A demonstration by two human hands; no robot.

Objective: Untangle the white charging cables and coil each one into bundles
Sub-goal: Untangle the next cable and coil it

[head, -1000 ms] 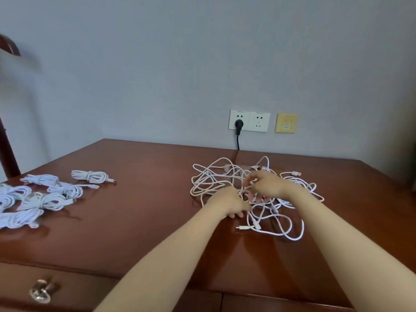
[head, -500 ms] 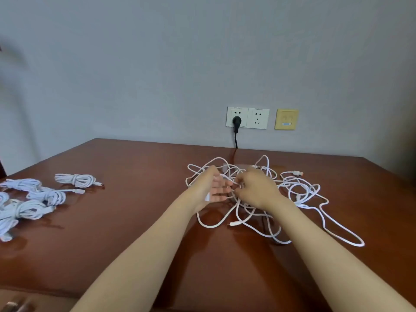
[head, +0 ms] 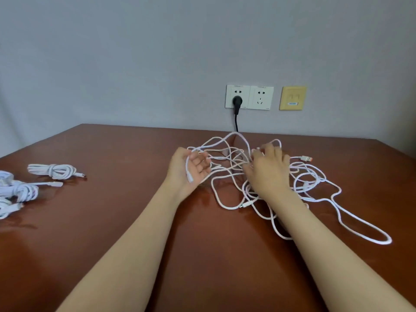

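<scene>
White cable tangle [head: 225, 158] between left hand [head: 191, 170] and right fingers [head: 266, 152]

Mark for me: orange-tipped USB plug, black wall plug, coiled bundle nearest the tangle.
orange-tipped USB plug [head: 305, 158], head view, on the white plug body beside the orange tip.
black wall plug [head: 237, 101], head view, on the round plug face in the left socket.
coiled bundle [head: 53, 171], head view, on the wrap round its middle.
</scene>
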